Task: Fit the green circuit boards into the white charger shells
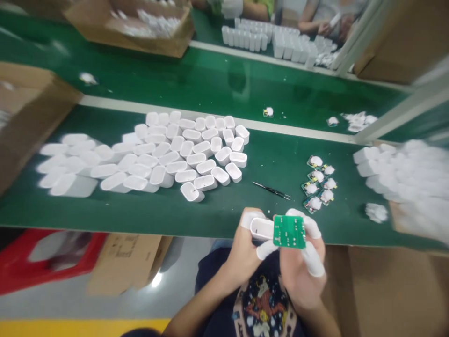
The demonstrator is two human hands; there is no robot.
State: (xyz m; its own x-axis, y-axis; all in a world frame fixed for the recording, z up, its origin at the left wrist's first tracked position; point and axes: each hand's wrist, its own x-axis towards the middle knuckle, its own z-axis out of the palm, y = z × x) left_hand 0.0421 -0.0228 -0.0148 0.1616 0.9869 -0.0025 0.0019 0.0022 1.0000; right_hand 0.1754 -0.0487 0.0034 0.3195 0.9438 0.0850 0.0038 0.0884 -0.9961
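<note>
My left hand (pixel 249 248) is closed around a white plastic housing (pixel 261 228), its open end facing up. White finger cots cover several fingertips of both hands. In my right hand (pixel 305 262) is a green circuit board (pixel 289 231), gripped at its edges with the soldered side up. The board overlaps the right end of the housing; whether it goes inside cannot be seen. Beyond my hands lie black tweezers (pixel 271 190). A group of circuit boards with white domes (pixel 315 177) sits to the right of the tweezers.
Many white housings (pixel 175 154) stand packed on the green bench (pixel 224 210) at left. More white parts (pixel 414 173) are heaped at right by a crumpled white clump (pixel 376 213). Across the bench are a cardboard box (pixel 175 44) and co-workers' hands (pixel 321 27). A metal post (pixel 396 100) rises at right.
</note>
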